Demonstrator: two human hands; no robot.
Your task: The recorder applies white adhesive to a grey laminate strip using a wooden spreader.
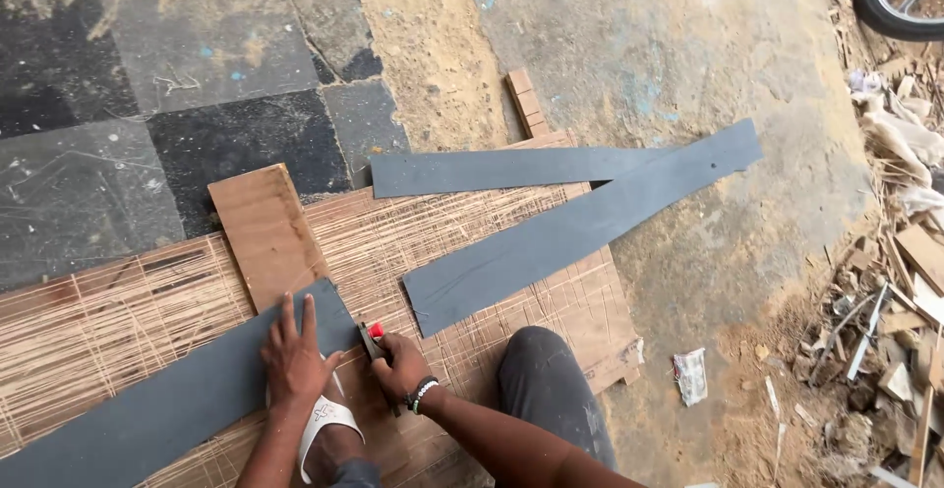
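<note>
Board: scored plywood board on the floor, lower left of frame.
Strip: grey strip lies across it.
Left hand: flat, pinning the strip.
Right hand: closed round a knife at the strip's edge.
Risk: blade may slip toward the left fingers.

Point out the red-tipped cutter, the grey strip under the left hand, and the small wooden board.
Cutter (pixel 374 335), head view, on its red tip.
Grey strip (pixel 177 400), head view, on its middle face.
Wooden board (pixel 265 232), head view, on its bare top face.
</note>
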